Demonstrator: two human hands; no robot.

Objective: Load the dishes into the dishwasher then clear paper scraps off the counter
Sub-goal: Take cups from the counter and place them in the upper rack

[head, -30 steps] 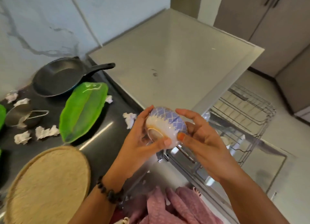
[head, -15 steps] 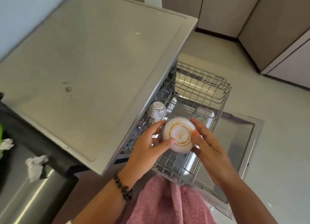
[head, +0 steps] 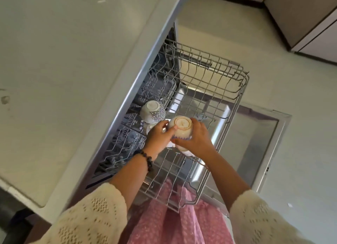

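Observation:
A white bowl with a blue pattern (head: 182, 127) is upside down, its gold-ringed foot facing up, just above the pulled-out wire rack (head: 218, 90) of the dishwasher. My left hand (head: 157, 137) holds its left side and my right hand (head: 196, 139) cups its right side. Under it, part of another white dish (head: 186, 151) shows in the rack. A second patterned bowl (head: 153, 111) stands upside down in the rack, close behind and to the left. No paper scraps are in view.
The pale counter top (head: 73, 70) overhangs the rack on the left. The open dishwasher door (head: 259, 138) lies flat under the rack. The rack's right half holds nothing. Grey cabinets (head: 310, 15) line the far right above beige floor.
My view swung from the counter with pan and scraps down to the dishwasher. Both hands carried the bowl, now turned upside down, lower into the rack beside the other bowl.

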